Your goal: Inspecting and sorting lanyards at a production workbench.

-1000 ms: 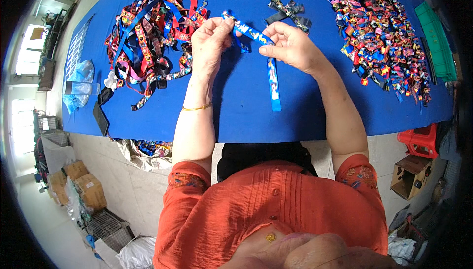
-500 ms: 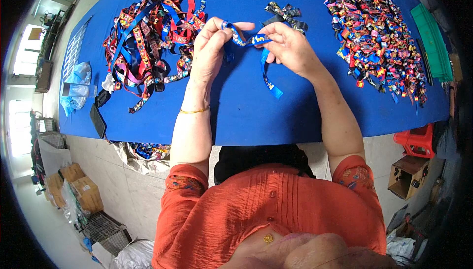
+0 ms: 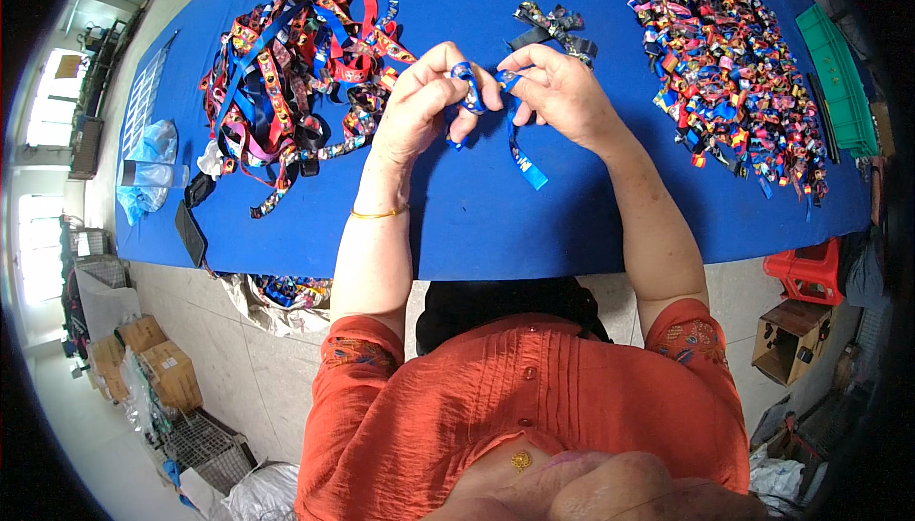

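A blue ribbon with a light printed pattern (image 3: 527,170) is held between my two hands over the table. My left hand (image 3: 419,106) is closed on it, and a loop of the ribbon curls round its fingertips. Thumb and fingers of my right hand (image 3: 564,97) pinch the ribbon a short way to the right, and its loose end hangs below them. Part of the ribbon is hidden behind my left fingers. Just beyond my right hand lies a small bunch of dark patterned ribbons (image 3: 553,30).
A tangled heap of long colourful ribbons (image 3: 276,92) covers the table's left. At the right spreads a thick band of small knotted ribbon pieces (image 3: 734,73), beside a green crate (image 3: 836,82). A blue plastic bag (image 3: 148,178) and a dark flat object (image 3: 190,233) lie near the left edge.
My left hand has moved slightly right, nearer my right hand, and its fingers have curled in. The ribbon's loop has tightened round them. My right hand has barely moved.
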`<state>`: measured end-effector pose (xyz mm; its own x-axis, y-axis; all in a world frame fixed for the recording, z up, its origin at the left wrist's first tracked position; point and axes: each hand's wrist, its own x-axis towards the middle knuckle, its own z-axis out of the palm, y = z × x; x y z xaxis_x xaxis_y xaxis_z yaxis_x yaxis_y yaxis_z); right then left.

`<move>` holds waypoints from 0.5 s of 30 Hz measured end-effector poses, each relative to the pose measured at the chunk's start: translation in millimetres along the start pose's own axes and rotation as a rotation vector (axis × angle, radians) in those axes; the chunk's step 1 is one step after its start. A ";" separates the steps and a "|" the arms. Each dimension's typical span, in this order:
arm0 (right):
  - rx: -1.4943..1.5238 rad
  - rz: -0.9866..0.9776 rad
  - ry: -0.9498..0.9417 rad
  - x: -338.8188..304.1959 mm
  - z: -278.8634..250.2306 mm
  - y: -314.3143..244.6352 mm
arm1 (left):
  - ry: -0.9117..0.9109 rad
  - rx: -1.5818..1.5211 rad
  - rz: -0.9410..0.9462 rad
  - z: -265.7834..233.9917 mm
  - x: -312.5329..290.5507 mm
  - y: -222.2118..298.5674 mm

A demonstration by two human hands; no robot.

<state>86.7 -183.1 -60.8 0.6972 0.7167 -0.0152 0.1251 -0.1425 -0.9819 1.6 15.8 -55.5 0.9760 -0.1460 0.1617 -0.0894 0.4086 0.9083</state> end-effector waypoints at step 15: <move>0.152 -0.041 0.037 6.6 0.8 9.8 | 0.052 0.039 -0.148 2.3 3.2 -2.0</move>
<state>91.9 -179.2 -70.7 0.7195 0.6939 0.0300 0.0479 -0.0065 -0.9988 4.4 12.4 -56.0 0.9880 -0.1545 0.0057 0.0495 0.3508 0.9352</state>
